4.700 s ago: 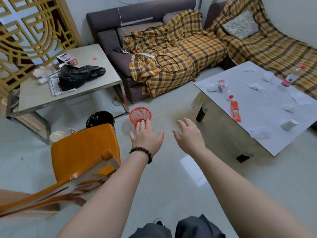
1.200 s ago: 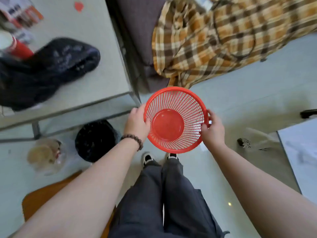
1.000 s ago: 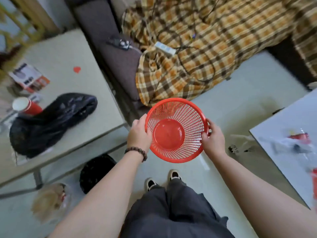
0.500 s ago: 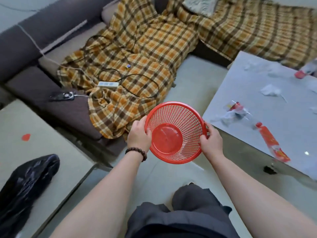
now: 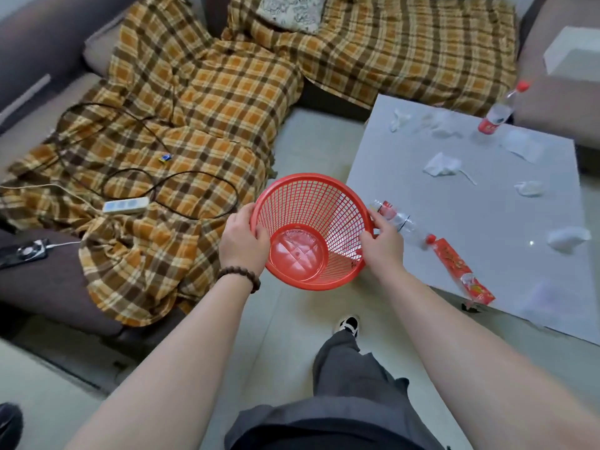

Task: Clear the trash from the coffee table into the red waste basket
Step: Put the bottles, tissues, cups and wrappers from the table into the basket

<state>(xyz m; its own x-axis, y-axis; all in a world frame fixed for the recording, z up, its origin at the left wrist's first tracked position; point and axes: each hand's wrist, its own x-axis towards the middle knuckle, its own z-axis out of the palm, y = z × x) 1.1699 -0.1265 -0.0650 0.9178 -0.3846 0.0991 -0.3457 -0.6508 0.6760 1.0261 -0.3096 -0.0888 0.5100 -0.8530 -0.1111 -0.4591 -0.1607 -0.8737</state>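
Two hands hold my red mesh waste basket (image 5: 313, 232) at mid-frame, above the floor: my left hand (image 5: 242, 243) grips its left rim, my right hand (image 5: 383, 243) curls round its right rim. The coffee table (image 5: 487, 206) fills the right of the frame. On it I see a plastic bottle (image 5: 397, 219) lying just right of the basket, a red wrapper (image 5: 461, 271) below that, an upright bottle (image 5: 498, 113) at the upper right, and crumpled tissues (image 5: 441, 164) scattered between
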